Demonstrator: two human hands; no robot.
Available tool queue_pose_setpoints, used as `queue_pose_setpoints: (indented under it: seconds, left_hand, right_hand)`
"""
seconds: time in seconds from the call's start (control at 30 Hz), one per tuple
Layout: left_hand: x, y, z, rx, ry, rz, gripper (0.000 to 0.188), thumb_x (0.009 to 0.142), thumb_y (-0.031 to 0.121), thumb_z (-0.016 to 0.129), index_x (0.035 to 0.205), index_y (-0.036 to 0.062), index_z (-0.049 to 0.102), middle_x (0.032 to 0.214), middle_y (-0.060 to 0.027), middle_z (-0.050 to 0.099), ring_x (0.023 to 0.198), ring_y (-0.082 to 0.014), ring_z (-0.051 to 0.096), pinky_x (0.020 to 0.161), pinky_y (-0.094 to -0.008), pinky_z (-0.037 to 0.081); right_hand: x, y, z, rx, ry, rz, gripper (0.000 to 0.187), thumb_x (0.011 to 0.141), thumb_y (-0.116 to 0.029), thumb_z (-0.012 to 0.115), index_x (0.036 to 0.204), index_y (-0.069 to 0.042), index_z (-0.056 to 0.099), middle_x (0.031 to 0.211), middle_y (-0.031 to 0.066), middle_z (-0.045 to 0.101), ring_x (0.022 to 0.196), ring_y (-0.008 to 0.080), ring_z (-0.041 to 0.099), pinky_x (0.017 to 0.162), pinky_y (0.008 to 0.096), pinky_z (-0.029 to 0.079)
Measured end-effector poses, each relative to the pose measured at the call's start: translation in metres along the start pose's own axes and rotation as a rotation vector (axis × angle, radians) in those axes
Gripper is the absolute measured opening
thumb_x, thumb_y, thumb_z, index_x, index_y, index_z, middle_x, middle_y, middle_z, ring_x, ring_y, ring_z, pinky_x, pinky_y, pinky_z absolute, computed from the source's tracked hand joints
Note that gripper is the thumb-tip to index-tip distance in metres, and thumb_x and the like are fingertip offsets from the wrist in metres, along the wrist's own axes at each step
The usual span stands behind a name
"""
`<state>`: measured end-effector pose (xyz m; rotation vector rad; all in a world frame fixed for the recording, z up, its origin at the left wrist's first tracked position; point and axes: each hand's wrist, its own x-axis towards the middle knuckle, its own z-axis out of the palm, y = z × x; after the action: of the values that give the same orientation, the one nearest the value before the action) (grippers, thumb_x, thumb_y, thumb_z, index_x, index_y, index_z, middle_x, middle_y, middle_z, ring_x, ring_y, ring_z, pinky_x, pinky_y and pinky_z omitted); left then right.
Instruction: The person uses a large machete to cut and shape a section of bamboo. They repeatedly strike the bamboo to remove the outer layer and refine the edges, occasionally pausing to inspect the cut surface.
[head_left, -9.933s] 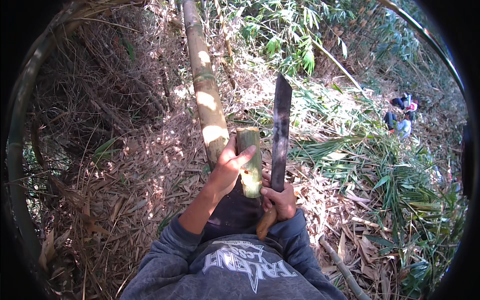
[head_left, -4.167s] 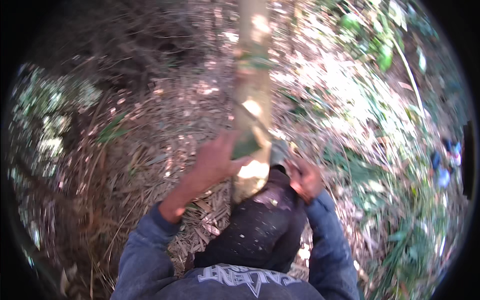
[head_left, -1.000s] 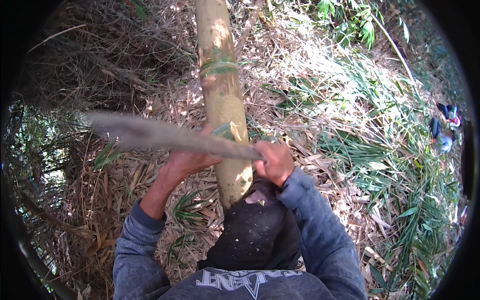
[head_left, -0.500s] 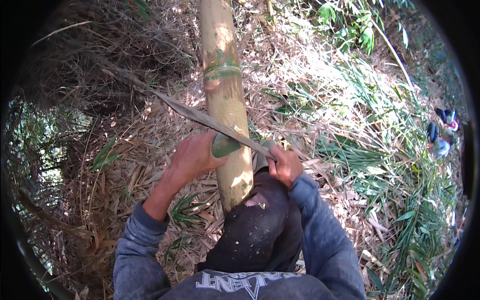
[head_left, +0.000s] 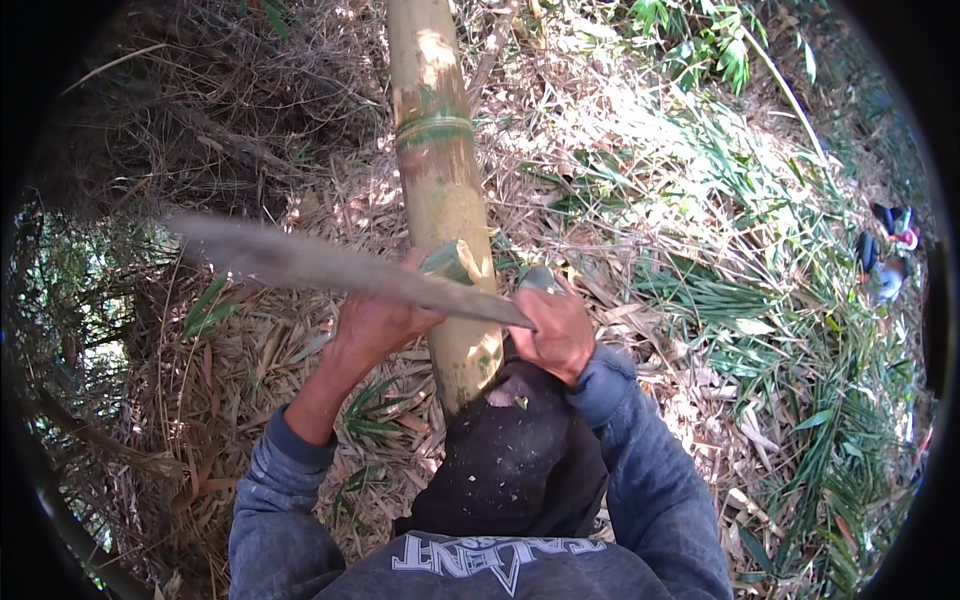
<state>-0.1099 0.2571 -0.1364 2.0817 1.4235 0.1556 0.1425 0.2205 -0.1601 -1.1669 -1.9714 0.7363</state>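
The left hand (head_left: 378,322) has its fingers curled around a short green bamboo piece (head_left: 450,263), partly hidden by the blade; the piece's pale cut end pokes out to the right of those fingers, over the thick bamboo pole (head_left: 447,212). The right hand (head_left: 553,332) is clamped in a fist on the machete (head_left: 320,272), its handle covered by the fingers. From the right knuckles the blurred blade runs leftward, crossing in front of the left fingers — how far above them, I cannot tell.

To trim well here, I'd brace the piece firmly against the pole, tuck the left thumb and fingers back from the cut end, and use short, controlled strokes that finish clear of both the fingers and the dark trouser knee (head_left: 520,450) below them.

As for writing: 1 sweatshirt (head_left: 350,573), below the 2 hands, bears large pale lettering — none can be made out on the machete or bamboo.
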Motion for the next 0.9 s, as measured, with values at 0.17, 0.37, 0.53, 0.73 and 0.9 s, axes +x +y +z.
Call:
queue_pose_setpoints:
  seconds: [0.17, 0.37, 0.53, 0.73, 0.9]
  left_hand:
    - [0.006, 0.041, -0.021, 0.0, 0.001, -0.14, 0.055, 0.072, 0.037, 0.074, 0.114, 0.0058, 0.056, 0.096, -0.018, 0.065, 0.088, -0.0353, 0.065, 0.074, -0.0447, 0.052]
    - [0.0, 0.035, -0.012, 0.113, 0.052, -0.103, 0.054, 0.072, 0.034, 0.074, 0.113, 0.0046, 0.057, 0.097, -0.0183, 0.065, 0.089, -0.0358, 0.064, 0.074, -0.0451, 0.052]
    - [-0.001, 0.027, -0.01, 0.224, -0.078, -0.152, 0.052, 0.071, 0.027, 0.075, 0.114, 0.0038, 0.057, 0.099, -0.0178, 0.064, 0.094, -0.0337, 0.062, 0.079, -0.042, 0.05]
    - [0.0, -0.002, 0.0, 0.181, 0.102, 0.208, 0.055, 0.071, 0.028, 0.075, 0.117, 0.0052, 0.054, 0.103, -0.017, 0.063, 0.096, -0.0339, 0.062, 0.08, -0.042, 0.05]
    - [0.007, 0.042, -0.024, 0.126, -0.104, -0.142, 0.047, 0.076, 0.024, 0.07, 0.116, 0.0054, 0.051, 0.105, -0.02, 0.058, 0.095, -0.0368, 0.059, 0.078, -0.0435, 0.049]
  right_hand:
    - [-0.014, 0.041, 0.013, -0.071, -0.101, 0.136, 0.016, 0.074, -0.012, 0.06, 0.088, -0.006, 0.057, 0.07, 0.0123, 0.057, 0.059, 0.0322, 0.06, 0.054, 0.0422, 0.048]
    - [-0.04, 0.028, -0.006, -0.08, -0.078, 0.095, 0.015, 0.072, -0.007, 0.063, 0.084, -0.005, 0.054, 0.069, 0.0135, 0.057, 0.06, 0.0349, 0.059, 0.053, 0.0431, 0.047]
    - [-0.026, 0.021, -0.005, -0.123, -0.044, 0.055, 0.02, 0.069, -0.007, 0.065, 0.085, -0.006, 0.054, 0.069, 0.0125, 0.056, 0.061, 0.0345, 0.059, 0.053, 0.0422, 0.048]
    - [0.015, -0.014, -0.003, 0.033, 0.008, -0.079, 0.02, 0.071, -0.012, 0.066, 0.088, -0.007, 0.056, 0.072, 0.0102, 0.057, 0.063, 0.0305, 0.061, 0.056, 0.0409, 0.049]
    - [-0.012, 0.046, 0.017, -0.067, -0.108, 0.248, 0.012, 0.077, -0.012, 0.063, 0.086, -0.007, 0.057, 0.07, 0.0116, 0.06, 0.061, 0.031, 0.061, 0.055, 0.0414, 0.049]
